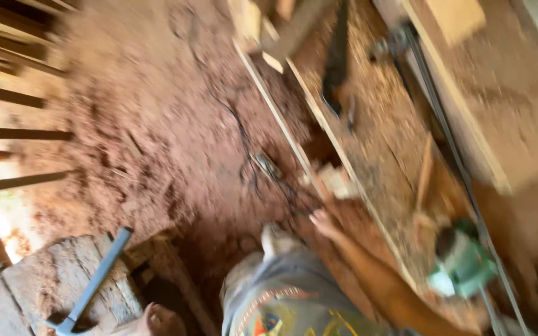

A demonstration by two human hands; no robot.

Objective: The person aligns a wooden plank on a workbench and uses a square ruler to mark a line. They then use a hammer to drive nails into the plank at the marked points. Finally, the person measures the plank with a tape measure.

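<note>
Though view blurs, right hand (324,223) seems open, empty, near workbench (381,155) edge; left hand unseen; green power tool (465,264) nearby.

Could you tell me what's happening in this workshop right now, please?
A person stands on a sawdust-covered floor beside a long workbench. One bare hand reaches toward the bench edge, holding nothing; which hand it is cannot be told, as the picture is blurred. A green power tool and a handsaw lie on the bench. A hammer rests on a wooden block.
</note>
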